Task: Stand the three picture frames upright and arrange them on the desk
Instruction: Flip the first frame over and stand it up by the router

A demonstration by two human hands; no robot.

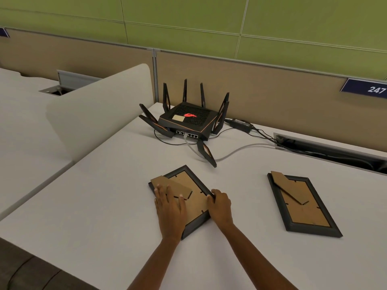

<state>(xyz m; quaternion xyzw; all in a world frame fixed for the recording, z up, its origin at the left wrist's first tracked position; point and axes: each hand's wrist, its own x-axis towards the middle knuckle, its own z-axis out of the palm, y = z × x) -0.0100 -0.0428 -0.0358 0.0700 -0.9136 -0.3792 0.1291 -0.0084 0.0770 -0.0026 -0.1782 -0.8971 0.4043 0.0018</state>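
Two dark picture frames lie face down on the white desk (pixel 104 206), brown backing boards up. On the middle frame (pixel 194 185) my left hand (pixel 169 208) rests flat, fingers over its cardboard stand (pixel 178 185). My right hand (pixel 219 206) curls around that frame's right edge. The second frame (pixel 303 208) lies untouched to the right, its cardboard stand folded flat against the back. A third frame is not in view.
A black router (pixel 186 120) with several antennas sits behind the middle frame, with cables (pixel 240 147) trailing right to a cable slot (pixel 326 147). A white divider (pixel 98 109) stands at the left; a beige partition (pixel 272 97) closes the back.
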